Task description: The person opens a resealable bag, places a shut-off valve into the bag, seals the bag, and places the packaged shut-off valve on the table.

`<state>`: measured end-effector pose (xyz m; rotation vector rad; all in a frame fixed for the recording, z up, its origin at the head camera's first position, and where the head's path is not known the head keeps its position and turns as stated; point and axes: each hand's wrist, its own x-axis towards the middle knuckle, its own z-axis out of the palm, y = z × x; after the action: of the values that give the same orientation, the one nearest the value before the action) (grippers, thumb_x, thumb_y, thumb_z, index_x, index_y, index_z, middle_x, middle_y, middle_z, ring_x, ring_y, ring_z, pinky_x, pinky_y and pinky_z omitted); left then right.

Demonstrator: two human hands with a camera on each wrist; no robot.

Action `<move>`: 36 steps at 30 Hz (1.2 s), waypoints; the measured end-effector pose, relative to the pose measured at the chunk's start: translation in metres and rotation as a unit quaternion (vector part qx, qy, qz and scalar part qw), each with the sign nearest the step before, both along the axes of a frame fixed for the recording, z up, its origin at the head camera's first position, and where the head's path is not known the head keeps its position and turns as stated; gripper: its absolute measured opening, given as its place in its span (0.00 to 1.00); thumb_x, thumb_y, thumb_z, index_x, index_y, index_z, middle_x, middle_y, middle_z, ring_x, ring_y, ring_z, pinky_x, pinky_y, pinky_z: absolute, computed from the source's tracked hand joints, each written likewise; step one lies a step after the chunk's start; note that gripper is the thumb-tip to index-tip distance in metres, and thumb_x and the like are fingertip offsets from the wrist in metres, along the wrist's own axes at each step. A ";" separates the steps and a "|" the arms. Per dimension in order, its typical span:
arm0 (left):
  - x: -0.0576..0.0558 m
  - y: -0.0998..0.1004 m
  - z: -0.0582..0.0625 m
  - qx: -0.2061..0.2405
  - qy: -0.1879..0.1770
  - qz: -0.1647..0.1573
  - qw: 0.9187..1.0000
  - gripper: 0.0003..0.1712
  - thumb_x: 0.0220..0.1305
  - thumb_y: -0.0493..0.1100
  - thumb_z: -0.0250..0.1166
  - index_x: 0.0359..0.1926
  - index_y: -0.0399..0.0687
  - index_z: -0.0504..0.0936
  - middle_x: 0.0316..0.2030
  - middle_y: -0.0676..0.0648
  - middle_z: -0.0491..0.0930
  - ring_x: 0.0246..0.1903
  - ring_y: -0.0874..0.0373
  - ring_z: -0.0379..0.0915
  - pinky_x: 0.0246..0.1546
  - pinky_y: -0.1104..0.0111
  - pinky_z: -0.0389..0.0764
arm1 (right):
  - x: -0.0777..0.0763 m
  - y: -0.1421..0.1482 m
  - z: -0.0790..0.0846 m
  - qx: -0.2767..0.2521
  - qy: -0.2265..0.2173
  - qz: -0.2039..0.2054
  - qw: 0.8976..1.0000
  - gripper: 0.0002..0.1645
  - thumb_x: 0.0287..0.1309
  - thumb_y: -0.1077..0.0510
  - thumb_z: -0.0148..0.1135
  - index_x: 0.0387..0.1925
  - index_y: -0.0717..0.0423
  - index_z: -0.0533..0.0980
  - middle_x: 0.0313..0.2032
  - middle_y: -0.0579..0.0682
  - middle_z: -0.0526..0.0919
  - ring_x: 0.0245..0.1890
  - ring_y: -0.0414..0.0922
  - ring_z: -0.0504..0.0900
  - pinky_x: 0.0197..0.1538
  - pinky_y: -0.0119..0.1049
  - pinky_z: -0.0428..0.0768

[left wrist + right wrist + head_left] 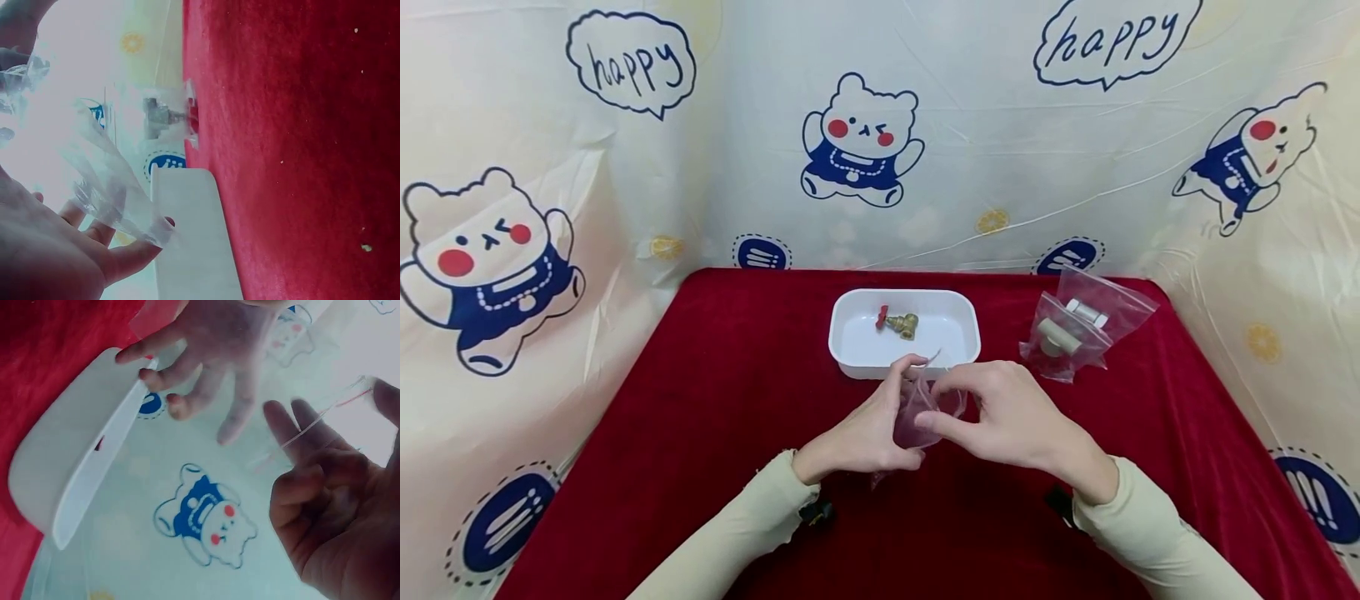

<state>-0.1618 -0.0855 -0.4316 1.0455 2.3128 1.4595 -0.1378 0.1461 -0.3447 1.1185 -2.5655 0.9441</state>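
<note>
Both hands meet on a clear zip bag [912,422] in front of the white tray [857,367]. My left hand [865,429] holds its left side, thumb low and forefinger high. In the left wrist view, the thin plastic [103,169] lies against the spread fingers. My right hand [1022,417] has its bent thumb and forefinger at the bag's mouth. A strip with a red line [350,401] runs between that thumb and fingers in the right wrist view. No contents show in the bag. A brass valve [901,323] with a red handle lies in the tray.
Right of the tray, one clear bag holds a beige pipe tee [1058,337], and another behind it a white tubular fitting [1086,314]. Red cloth [737,358] covers the table. Printed curtains [970,167] close off the back and sides.
</note>
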 end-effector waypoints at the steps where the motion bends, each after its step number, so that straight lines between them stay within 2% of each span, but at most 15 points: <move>1: 0.000 0.000 0.000 -0.004 0.007 0.003 1.000 0.66 0.45 0.39 0.74 0.79 0.63 0.43 0.62 0.51 0.64 0.59 0.59 0.69 0.61 0.61 0.73 | 0.000 -0.002 0.000 -0.004 -0.003 -0.006 1.000 0.02 0.63 0.50 0.74 0.34 0.40 0.86 0.24 0.29 0.78 0.20 0.30 0.70 0.24 0.30 0.73; 3: 0.000 0.000 -0.001 -0.013 0.014 0.008 1.000 0.67 0.45 0.41 0.75 0.80 0.60 0.43 0.63 0.51 0.63 0.60 0.59 0.66 0.62 0.60 0.72 | 0.000 -0.005 -0.001 -0.020 -0.002 -0.018 1.000 0.05 0.62 0.56 0.73 0.31 0.42 0.86 0.21 0.31 0.75 0.20 0.31 0.71 0.24 0.30 0.73; 6: -0.001 -0.001 -0.002 -0.019 0.001 0.017 1.000 0.66 0.45 0.42 0.75 0.80 0.58 0.43 0.64 0.50 0.63 0.62 0.59 0.65 0.64 0.58 0.70 | 0.000 -0.006 -0.002 -0.070 0.008 -0.036 0.997 0.07 0.61 0.64 0.72 0.31 0.48 0.88 0.19 0.33 0.75 0.19 0.33 0.69 0.22 0.30 0.70; 10: -0.003 -0.004 -0.004 -0.032 -0.015 0.025 0.999 0.67 0.45 0.42 0.77 0.79 0.61 0.43 0.67 0.48 0.62 0.65 0.57 0.63 0.67 0.54 0.68 | 0.002 -0.006 0.000 -0.104 0.021 -0.050 0.993 0.05 0.62 0.64 0.72 0.36 0.51 0.89 0.21 0.34 0.79 0.19 0.34 0.70 0.21 0.29 0.70; 13: -0.003 -0.005 -0.005 -0.044 -0.021 0.027 0.998 0.71 0.46 0.44 0.81 0.81 0.60 0.41 0.73 0.46 0.57 0.71 0.56 0.56 0.71 0.51 0.64 | 0.002 -0.006 0.002 -0.082 0.042 -0.045 0.995 0.05 0.63 0.63 0.71 0.39 0.51 0.89 0.25 0.35 0.84 0.21 0.31 0.75 0.24 0.28 0.75; 16: -0.003 -0.004 -0.005 -0.040 -0.032 0.028 0.998 0.77 0.46 0.48 0.85 0.83 0.63 0.37 0.76 0.50 0.54 0.74 0.60 0.52 0.73 0.51 0.60 | 0.001 -0.008 0.002 -0.035 0.065 -0.032 0.997 0.06 0.63 0.60 0.72 0.41 0.50 0.89 0.29 0.37 0.88 0.25 0.29 0.81 0.28 0.29 0.80; 18: -0.002 -0.001 -0.004 -0.019 -0.040 0.029 0.999 0.79 0.45 0.50 0.86 0.83 0.67 0.36 0.75 0.54 0.55 0.73 0.63 0.55 0.73 0.52 0.61 | 0.001 -0.010 0.001 -0.002 0.070 -0.023 0.997 0.06 0.62 0.60 0.72 0.41 0.49 0.89 0.28 0.37 0.87 0.25 0.30 0.82 0.28 0.30 0.80; 22: -0.003 0.007 0.000 0.035 -0.043 0.028 0.998 0.76 0.45 0.50 0.86 0.82 0.73 0.38 0.70 0.58 0.62 0.66 0.63 0.67 0.70 0.57 0.67 | 0.001 -0.017 -0.003 0.056 0.066 -0.016 0.996 0.00 0.63 0.57 0.73 0.35 0.47 0.88 0.21 0.33 0.80 0.19 0.31 0.74 0.24 0.30 0.75; 26: -0.004 0.012 0.003 0.071 -0.030 0.023 0.997 0.69 0.48 0.44 0.84 0.81 0.62 0.46 0.68 0.53 0.66 0.62 0.59 0.72 0.66 0.57 0.72 | 0.002 -0.018 -0.002 0.086 0.057 0.000 0.995 0.09 0.66 0.47 0.72 0.32 0.43 0.84 0.19 0.32 0.73 0.17 0.33 0.66 0.23 0.31 0.71; 30: -0.006 0.010 0.002 0.099 -0.031 0.021 0.994 0.60 0.50 0.37 0.82 0.78 0.49 0.54 0.67 0.44 0.68 0.64 0.53 0.71 0.65 0.48 0.73 | -0.001 -0.007 0.006 0.115 0.023 0.032 0.993 0.13 0.61 0.39 0.75 0.39 0.39 0.85 0.29 0.30 0.80 0.21 0.31 0.69 0.25 0.30 0.73; 33: -0.008 0.006 0.001 0.115 -0.042 0.015 0.992 0.56 0.50 0.35 0.79 0.75 0.46 0.57 0.66 0.42 0.68 0.65 0.48 0.71 0.65 0.44 0.72 | -0.005 0.001 0.010 0.137 0.002 0.057 0.989 0.10 0.59 0.47 0.77 0.42 0.39 0.86 0.37 0.31 0.84 0.25 0.31 0.73 0.30 0.30 0.78; 36: -0.009 0.004 0.001 0.119 -0.043 0.013 0.992 0.54 0.49 0.33 0.77 0.74 0.45 0.58 0.65 0.43 0.68 0.64 0.44 0.72 0.63 0.44 0.73 | -0.009 0.005 0.012 0.150 0.001 0.073 0.986 0.08 0.61 0.57 0.75 0.39 0.40 0.86 0.36 0.33 0.84 0.27 0.32 0.76 0.34 0.31 0.81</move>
<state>-0.1706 -0.0816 -0.4306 0.9914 2.1407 1.7871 -0.1463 0.1509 -0.3332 1.3984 -2.7172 0.5938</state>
